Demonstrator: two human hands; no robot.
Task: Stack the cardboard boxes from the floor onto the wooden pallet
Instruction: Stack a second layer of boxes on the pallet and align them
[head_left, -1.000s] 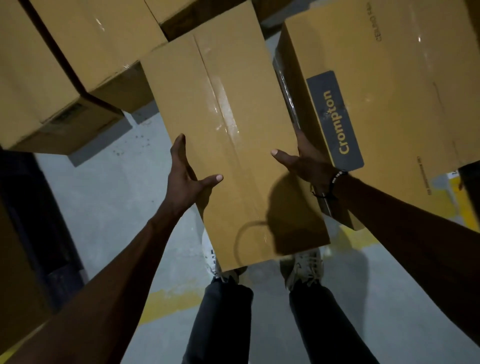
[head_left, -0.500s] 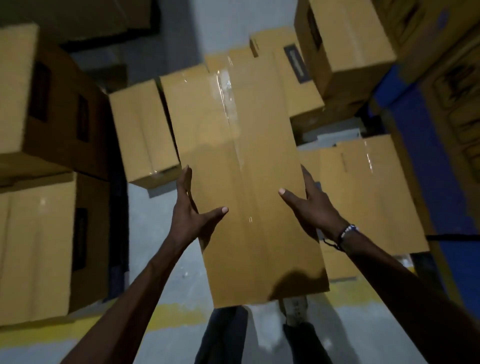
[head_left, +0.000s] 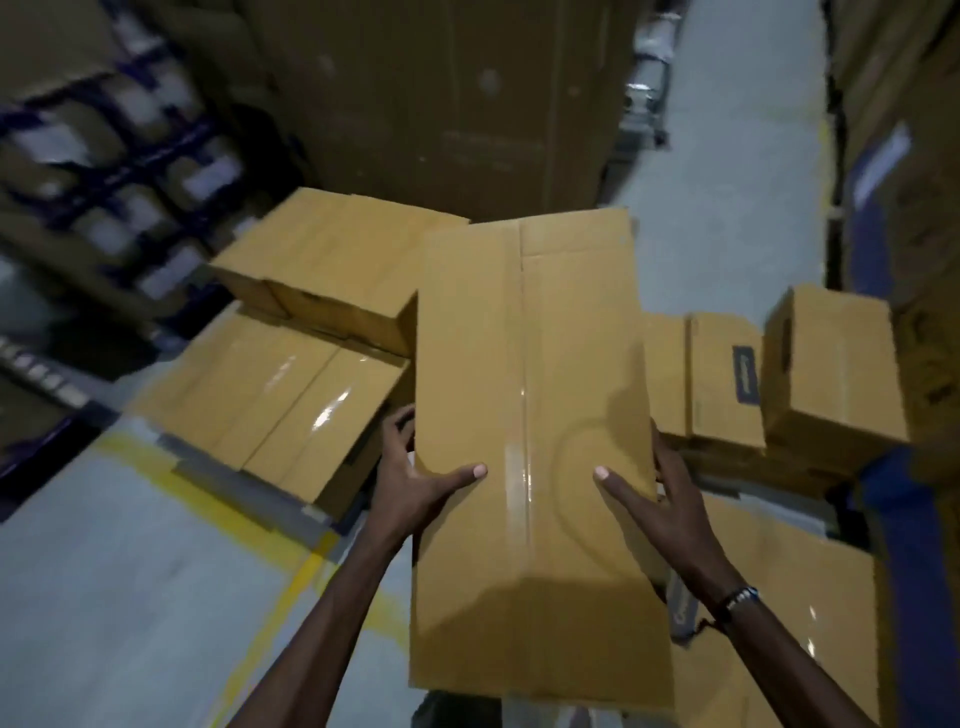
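Note:
I hold a long taped cardboard box (head_left: 535, 415) lengthwise in front of me, raised off the floor. My left hand (head_left: 410, 483) grips its left side with the thumb on top. My right hand (head_left: 654, 509) grips the right side, thumb on top, a beaded band on the wrist. Ahead and to the left, flat cardboard boxes (head_left: 280, 400) lie side by side in a low layer, with another box (head_left: 332, 265) stacked on them. Any pallet beneath them is hidden.
More boxes (head_left: 831, 374) stand at the right, and one large box (head_left: 779, 613) lies close under my right arm. Tall brown cartons (head_left: 441, 104) rise behind the stack. Blue racking (head_left: 104, 171) lines the left. Yellow floor lines (head_left: 291, 577) cross the grey floor.
The view has lifted from looking down at the floor to looking ahead; the held box stays between both hands, and the low stack of boxes now lies ahead at the left.

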